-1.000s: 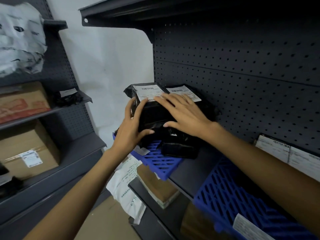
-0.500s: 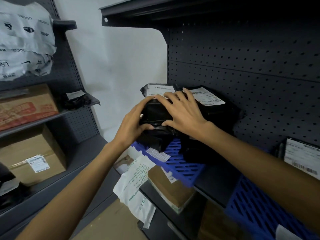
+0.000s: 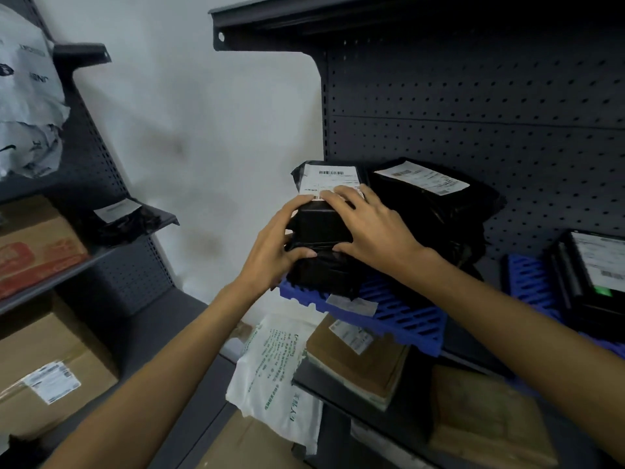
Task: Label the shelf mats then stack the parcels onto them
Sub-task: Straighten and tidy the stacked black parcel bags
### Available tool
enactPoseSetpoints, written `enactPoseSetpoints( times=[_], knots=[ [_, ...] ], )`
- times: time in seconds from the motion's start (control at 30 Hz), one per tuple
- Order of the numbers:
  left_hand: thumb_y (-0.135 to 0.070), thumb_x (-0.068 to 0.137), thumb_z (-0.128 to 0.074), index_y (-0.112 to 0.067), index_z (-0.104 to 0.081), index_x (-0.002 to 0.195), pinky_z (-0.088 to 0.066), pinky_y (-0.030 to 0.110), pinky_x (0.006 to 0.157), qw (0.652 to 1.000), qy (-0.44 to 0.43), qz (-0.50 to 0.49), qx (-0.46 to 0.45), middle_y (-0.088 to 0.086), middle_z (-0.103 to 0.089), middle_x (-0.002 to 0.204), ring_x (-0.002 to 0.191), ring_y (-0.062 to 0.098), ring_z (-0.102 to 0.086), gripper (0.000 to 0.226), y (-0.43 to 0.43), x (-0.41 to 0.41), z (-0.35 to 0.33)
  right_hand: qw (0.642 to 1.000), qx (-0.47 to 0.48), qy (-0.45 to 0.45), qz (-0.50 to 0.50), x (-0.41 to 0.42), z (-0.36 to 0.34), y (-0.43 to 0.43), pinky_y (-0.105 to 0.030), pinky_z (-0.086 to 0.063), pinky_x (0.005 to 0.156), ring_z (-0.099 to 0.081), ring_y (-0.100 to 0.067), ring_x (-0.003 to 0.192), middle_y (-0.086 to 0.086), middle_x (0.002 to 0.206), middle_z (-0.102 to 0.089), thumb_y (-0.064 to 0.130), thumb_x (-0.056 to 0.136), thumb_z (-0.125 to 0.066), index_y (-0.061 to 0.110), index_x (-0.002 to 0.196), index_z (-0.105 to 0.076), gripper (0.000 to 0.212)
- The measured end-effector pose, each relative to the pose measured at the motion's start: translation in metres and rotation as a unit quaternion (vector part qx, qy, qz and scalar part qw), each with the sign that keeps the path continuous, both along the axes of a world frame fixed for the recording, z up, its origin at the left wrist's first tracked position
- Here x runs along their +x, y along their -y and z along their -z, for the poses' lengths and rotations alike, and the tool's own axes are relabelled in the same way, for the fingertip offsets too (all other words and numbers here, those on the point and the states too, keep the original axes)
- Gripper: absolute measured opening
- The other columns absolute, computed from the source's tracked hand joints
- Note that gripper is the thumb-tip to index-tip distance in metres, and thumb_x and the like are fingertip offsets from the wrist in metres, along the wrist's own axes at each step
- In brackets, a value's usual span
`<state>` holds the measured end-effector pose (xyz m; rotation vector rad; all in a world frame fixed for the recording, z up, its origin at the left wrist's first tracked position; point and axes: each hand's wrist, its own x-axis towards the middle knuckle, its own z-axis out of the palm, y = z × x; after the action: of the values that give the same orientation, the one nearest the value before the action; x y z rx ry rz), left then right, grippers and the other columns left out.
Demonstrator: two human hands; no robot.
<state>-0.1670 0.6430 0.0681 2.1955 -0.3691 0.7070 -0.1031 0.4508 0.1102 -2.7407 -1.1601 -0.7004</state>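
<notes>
A blue slatted shelf mat (image 3: 402,319) lies on the dark shelf, and a white label (image 3: 351,304) is stuck near its front. Black bagged parcels are stacked on it. My left hand (image 3: 274,245) grips the left side of the front black parcel (image 3: 321,225), fingers over its top edge and thumb on its front. The fingers of my right hand (image 3: 368,228) lie spread on the parcel's top and reach its white shipping label (image 3: 329,179). Behind it rests a second black parcel (image 3: 436,211). Another blue mat (image 3: 527,282) at the right carries a black parcel (image 3: 592,282).
A pegboard back wall (image 3: 473,113) and an upper shelf (image 3: 270,25) close in the space. On the shelf below lie brown cardboard parcels (image 3: 358,363) and a white bag (image 3: 274,370). The left rack holds cardboard boxes (image 3: 50,367) and grey bags (image 3: 27,96).
My view has swung left, so the stack sits further right in frame. Both hands stay on the front parcel. My left fingers have curled further over its top edge.
</notes>
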Motion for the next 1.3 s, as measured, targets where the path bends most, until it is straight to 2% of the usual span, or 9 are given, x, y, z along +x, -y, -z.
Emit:
enactPoseSetpoints(
  times=[0.23,0.33,0.47,0.6,0.73,0.87,0.97,1.13,1.3],
  knots=[
    [-0.016,0.084,-0.075,-0.029,-0.032,0.146,-0.052,0.023,0.097,1.0,0.003,0.026,0.004,-0.013,-0.04,0.147,0.128,0.007,-0.048,0.077,-0.012,0.008,0.01,1.0,-0.003,0.005,0.025,-0.013,0.005,-0.003,-0.047,-0.058,0.076,-0.021,-0.033,0.145,-0.001,0.158,-0.021,0.036,0.078,-0.079,0.027,0.155,-0.015,0.101],
    [-0.019,0.085,-0.074,-0.03,-0.025,0.15,-0.05,0.032,0.104,1.0,0.002,0.023,0.021,-0.011,-0.036,0.151,0.134,0.008,-0.043,0.082,-0.013,0.009,0.013,0.999,0.005,0.003,0.031,-0.016,0.004,-0.004,-0.049,-0.059,0.077,-0.018,-0.031,0.145,-0.002,0.159,-0.018,0.034,0.079,-0.078,0.029,0.155,-0.014,0.099],
    [-0.037,0.087,-0.069,-0.038,-0.006,0.155,-0.045,0.033,0.107,1.0,0.002,0.025,0.007,-0.011,-0.036,0.153,0.135,0.011,-0.044,0.093,-0.011,0.004,0.018,0.997,0.072,-0.024,0.031,-0.024,0.012,0.002,-0.051,-0.057,0.084,-0.011,-0.037,0.148,-0.001,0.164,0.001,0.029,0.08,-0.078,0.031,0.157,-0.006,0.106],
    [-0.046,0.086,-0.069,-0.038,0.005,0.155,-0.037,0.027,0.111,1.0,0.011,0.022,-0.016,-0.009,-0.025,0.158,0.142,0.013,-0.035,0.102,-0.014,-0.005,0.042,0.984,0.174,-0.011,0.033,-0.04,0.046,0.013,-0.049,-0.052,0.098,-0.024,-0.038,0.145,-0.004,0.164,0.011,0.032,0.078,-0.08,0.031,0.157,-0.002,0.111],
    [-0.029,0.086,-0.074,-0.03,0.005,0.157,-0.027,0.019,0.116,0.999,0.007,0.039,-0.028,-0.004,-0.019,0.161,0.148,0.013,-0.023,0.106,-0.006,-0.004,0.063,0.972,0.217,-0.079,0.041,-0.05,0.07,0.009,-0.032,-0.06,0.057,-0.067,-0.026,0.096,0.001,0.164,0.015,0.031,0.069,-0.088,0.041,0.154,0.01,0.13],
    [-0.013,0.092,-0.067,-0.035,0.007,0.156,-0.035,0.04,0.116,0.998,0.001,0.033,-0.053,-0.024,-0.019,0.159,0.146,0.008,-0.029,0.1,0.001,0.001,0.066,0.967,0.224,-0.115,0.045,-0.041,0.073,0.003,-0.03,-0.054,0.042,-0.057,-0.016,0.05,0.001,0.165,0.01,0.007,0.071,-0.086,0.047,0.152,0.013,0.134],
    [-0.004,0.093,-0.062,-0.039,0.004,0.156,-0.041,0.049,0.112,0.998,0.002,0.014,-0.054,-0.021,-0.026,0.157,0.143,0.009,-0.036,0.098,0.001,0.003,0.063,0.965,0.23,-0.121,0.037,-0.035,0.071,0.005,-0.031,-0.054,0.041,-0.055,-0.015,0.047,0.003,0.165,0.008,-0.004,0.072,-0.082,0.048,0.152,0.011,0.133],
    [-0.029,0.09,-0.064,-0.038,0.004,0.156,-0.044,0.044,0.109,0.998,0.004,0.025,-0.049,-0.018,-0.029,0.157,0.139,0.01,-0.042,0.095,-0.001,0.01,0.054,0.963,0.238,-0.122,0.022,-0.026,0.067,0.006,-0.034,-0.057,0.044,-0.061,-0.019,0.053,0.007,0.164,0.008,-0.012,0.073,-0.077,0.05,0.151,0.009,0.132],
    [-0.023,0.091,-0.062,-0.04,0.008,0.155,-0.044,0.038,0.11,0.999,-0.008,0.035,-0.035,-0.011,-0.026,0.16,0.141,0.012,-0.039,0.096,-0.004,0.026,0.052,0.964,0.235,-0.121,0.035,-0.015,0.066,0.002,-0.029,-0.056,0.044,-0.058,-0.016,0.048,0.002,0.165,0.006,-0.015,0.074,-0.074,0.05,0.151,0.011,0.132]
  ],
)
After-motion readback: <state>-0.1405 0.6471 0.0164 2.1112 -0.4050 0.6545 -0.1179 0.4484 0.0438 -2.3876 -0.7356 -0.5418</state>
